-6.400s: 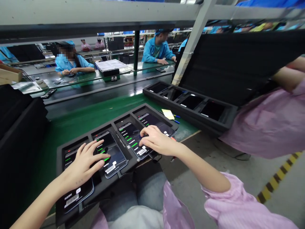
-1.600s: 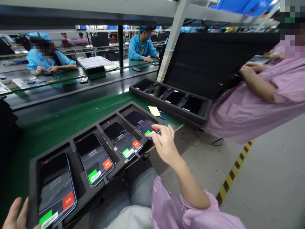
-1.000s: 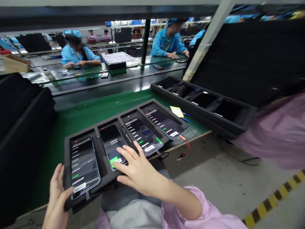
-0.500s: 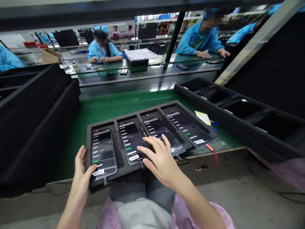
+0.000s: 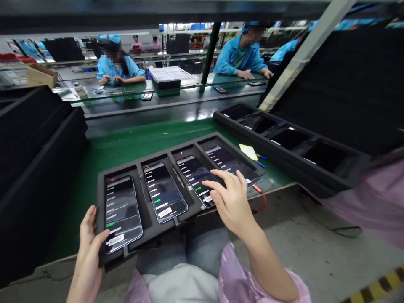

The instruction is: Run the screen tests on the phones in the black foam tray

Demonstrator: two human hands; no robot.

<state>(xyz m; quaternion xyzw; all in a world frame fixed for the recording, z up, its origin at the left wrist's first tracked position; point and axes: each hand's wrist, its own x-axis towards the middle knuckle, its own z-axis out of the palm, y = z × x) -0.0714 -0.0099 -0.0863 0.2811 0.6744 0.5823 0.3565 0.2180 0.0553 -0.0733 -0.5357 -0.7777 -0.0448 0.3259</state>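
A black foam tray [image 5: 144, 214] lies at the table's front edge, its compartments holding a row of lit smartphones. Each screen shows a list with one green line. My left hand [image 5: 86, 242] grips the tray's left side, with the thumb reaching over the rim onto the leftmost phone [image 5: 123, 206]. Beside that lies the second phone [image 5: 166, 191]. Fingers spread, my right hand [image 5: 232, 202] is over the third phone [image 5: 191, 174], its index fingertip at the screen; I cannot tell if it touches. The right hand partly covers the rightmost phone [image 5: 222, 158].
Black foam trays [image 5: 41, 168] are stacked on the left. Another tray [image 5: 265, 136] with dark-screened phones stands at right. A yellow paper [image 5: 248, 151], blue pens [image 5: 261, 164] and a red cable [image 5: 259, 190] lie near my tray. Co-workers in blue [image 5: 238, 54] sit across the line.
My right hand has moved from the second phone to the third. The view has shifted right, so the scene sits further left. My left hand keeps its place on the tray.
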